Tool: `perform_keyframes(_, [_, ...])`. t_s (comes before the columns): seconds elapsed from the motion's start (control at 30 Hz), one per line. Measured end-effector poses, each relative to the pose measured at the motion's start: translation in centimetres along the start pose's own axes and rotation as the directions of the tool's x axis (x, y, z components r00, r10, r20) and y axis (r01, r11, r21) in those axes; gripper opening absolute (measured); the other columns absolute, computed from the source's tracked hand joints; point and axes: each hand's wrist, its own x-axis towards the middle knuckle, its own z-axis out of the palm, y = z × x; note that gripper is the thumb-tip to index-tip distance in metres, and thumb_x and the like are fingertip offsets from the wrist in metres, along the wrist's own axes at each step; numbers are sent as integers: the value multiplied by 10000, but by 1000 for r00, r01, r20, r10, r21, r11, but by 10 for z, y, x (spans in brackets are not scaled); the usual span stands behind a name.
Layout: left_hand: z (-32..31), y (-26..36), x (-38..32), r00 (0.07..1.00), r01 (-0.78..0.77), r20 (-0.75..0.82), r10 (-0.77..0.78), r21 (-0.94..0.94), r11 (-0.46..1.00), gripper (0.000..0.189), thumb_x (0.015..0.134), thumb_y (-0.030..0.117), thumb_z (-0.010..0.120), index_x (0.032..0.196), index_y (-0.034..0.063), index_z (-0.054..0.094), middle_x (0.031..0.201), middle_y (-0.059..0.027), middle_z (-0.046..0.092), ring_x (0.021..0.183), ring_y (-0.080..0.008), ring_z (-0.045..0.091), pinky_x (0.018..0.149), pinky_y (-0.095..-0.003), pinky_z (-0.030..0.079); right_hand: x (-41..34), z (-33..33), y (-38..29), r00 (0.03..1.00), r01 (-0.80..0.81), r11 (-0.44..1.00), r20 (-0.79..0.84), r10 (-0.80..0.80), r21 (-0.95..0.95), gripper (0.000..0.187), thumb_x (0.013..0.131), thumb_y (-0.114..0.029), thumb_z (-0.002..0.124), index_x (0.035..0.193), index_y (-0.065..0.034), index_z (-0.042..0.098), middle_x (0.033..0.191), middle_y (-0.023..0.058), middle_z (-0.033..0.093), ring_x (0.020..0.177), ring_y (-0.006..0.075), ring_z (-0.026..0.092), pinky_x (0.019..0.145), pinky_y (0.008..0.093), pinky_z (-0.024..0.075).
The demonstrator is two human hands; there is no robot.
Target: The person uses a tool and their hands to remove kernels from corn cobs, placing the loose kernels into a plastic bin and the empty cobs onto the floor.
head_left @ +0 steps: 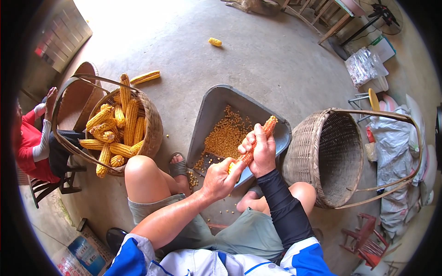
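Observation:
A mostly bare, reddish corn cob (248, 157) slants over the near right part of a grey tray (214, 98). My left hand (221, 177) grips its lower end, where some yellow kernels remain. Higher up, my right hand (260, 148) is closed around the same cob, its bare tip sticking out above. Loose yellow kernels (224, 136) are heaped on the tray's floor. To the left, a woven basket (153, 127) is filled with yellow corn ears (132, 119). On the right, a second woven basket (304, 155) lies tipped, its mouth facing right; no corn shows inside.
Two corn ears (145, 77) (215, 42) lie on the concrete floor beyond the tray. A person in red (36, 145) sits at the far left. Kernels are scattered near my feet. Plastic sacks (393, 138), a small red chair (366, 238) and a wooden table (336, 29) stand right; an animal lies at the top.

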Motion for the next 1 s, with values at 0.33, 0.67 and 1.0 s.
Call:
perform_keyframes(0.33, [-10,1,15,894,444,248,-373,-604,662,320,1050,324,514,890,57,586,614,-1,508,463,-86,456,404,-263,312,5,-11,-15,994,103,992,38,-105,68,276,1046,-312,545,850,-136,464,698,-14,455,564,106,452,538,305,440])
perform_keyframes(0.67, [-13,0,8,840,529,411,-356,-468,708,356,1014,342,618,1143,13,582,786,-3,624,577,-52,553,494,-220,435,3,-24,-20,984,175,983,-35,-177,-63,284,1045,-305,548,827,-140,474,707,-15,453,588,112,452,583,312,448])
perform_keyframes(1.0, [-7,-6,5,885,435,414,-215,-566,700,310,1026,256,606,1212,10,584,887,-36,652,668,-85,582,558,-254,476,8,-30,-26,988,156,988,-20,-156,19,244,1044,-303,556,871,-152,475,709,-28,445,582,102,451,569,298,448])
